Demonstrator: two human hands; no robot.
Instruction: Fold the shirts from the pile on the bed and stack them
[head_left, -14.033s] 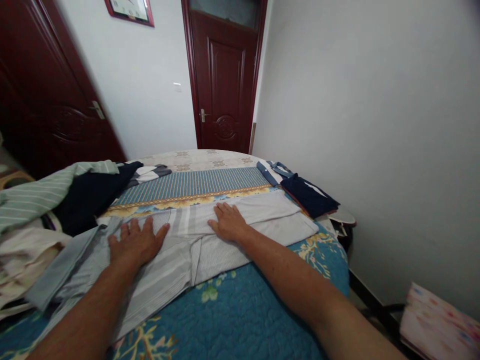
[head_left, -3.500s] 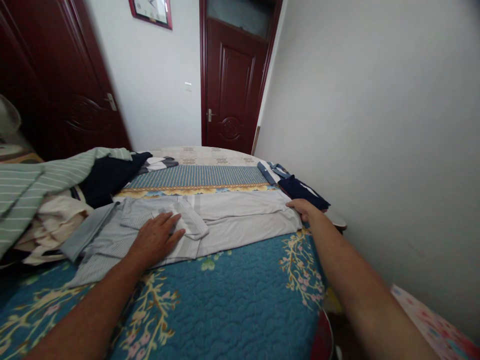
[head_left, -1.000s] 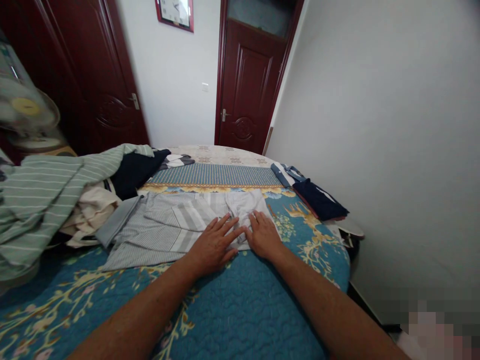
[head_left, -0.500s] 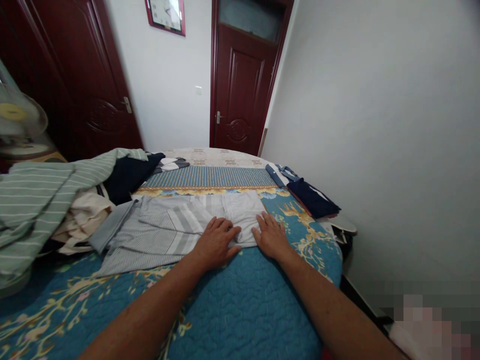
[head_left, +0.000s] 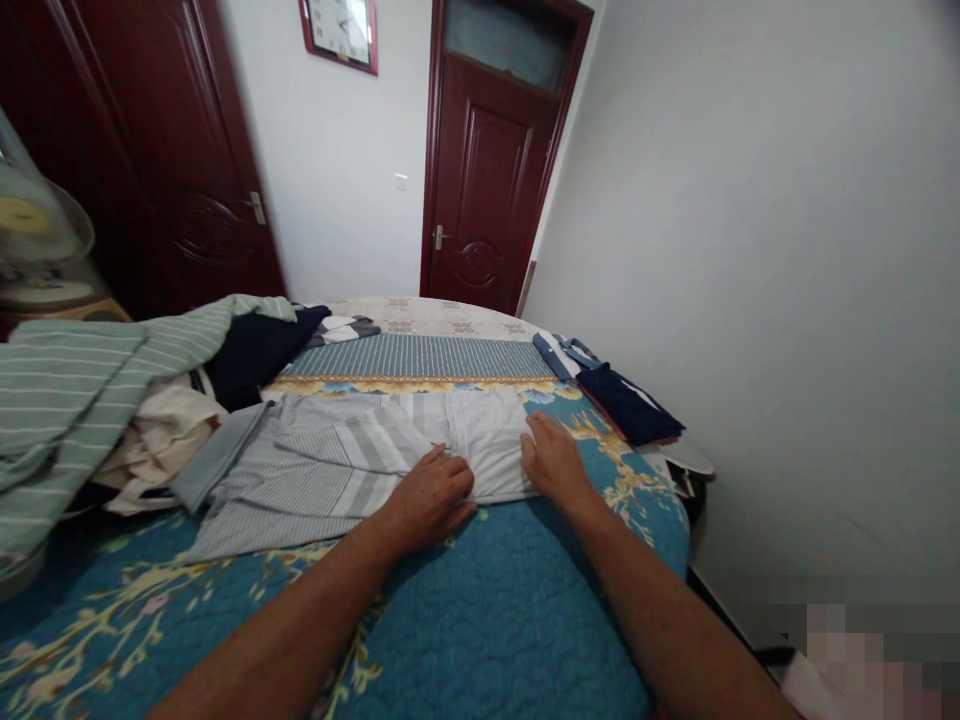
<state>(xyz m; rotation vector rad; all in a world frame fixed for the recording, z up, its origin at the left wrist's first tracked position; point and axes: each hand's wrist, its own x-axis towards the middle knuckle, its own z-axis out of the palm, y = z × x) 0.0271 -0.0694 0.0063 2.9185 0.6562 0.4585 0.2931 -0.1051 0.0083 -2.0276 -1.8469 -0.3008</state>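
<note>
A grey-and-white striped shirt (head_left: 322,440) lies on its side across the bed, its grey collar pointing left and its paler end folded over on the right. My left hand (head_left: 435,497) is on the near middle of the shirt, fingers bent together and pinching at the cloth beside the folded part. At the right edge, my right hand (head_left: 553,460) curls its fingers round the shirt's border. The undersides of both hands are hidden.
A blue flowered quilt (head_left: 495,590) covers the bed. To the left is a heap with a green striped garment (head_left: 67,400), beige cloth (head_left: 161,435) and dark cloth (head_left: 262,350). Folded dark clothes (head_left: 630,405) lie near the right edge, close to the wall (head_left: 772,300).
My right hand has shifted right to the shirt's edge, and its fingers have curled in. My left hand's fingers have drawn closer together. The shirt's folded end reaches slightly farther right.
</note>
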